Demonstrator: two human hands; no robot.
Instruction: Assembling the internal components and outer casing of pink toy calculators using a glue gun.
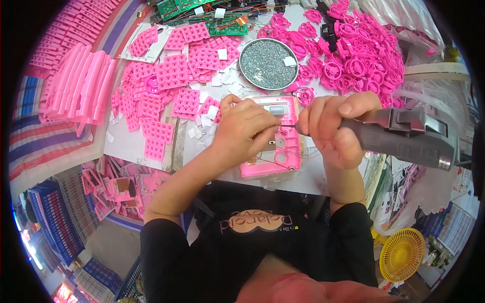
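My right hand [337, 126] is wrapped round a grey electric screwdriver [406, 142], held almost level with its thin bit pointing left. The bit reaches over a pink plastic housing [256, 170] that lies open on the table. Inside the housing are thin wires and a silvery cylindrical part [277, 109]. My left hand [241, 129] rests over the housing's left side, its thumb and forefinger drawn together close to the bit. What those fingertips pinch, if anything, is too small to make out.
Beyond the housing stands a round metal dish [269, 88] of small screws [265, 60]. Pink keypad pieces [172, 70] lie in a heap at left, pink ring-shaped parts [353, 55] at far right. Green circuit boards [177, 9] are at the back. A yellow basket [402, 255] sits low at right.
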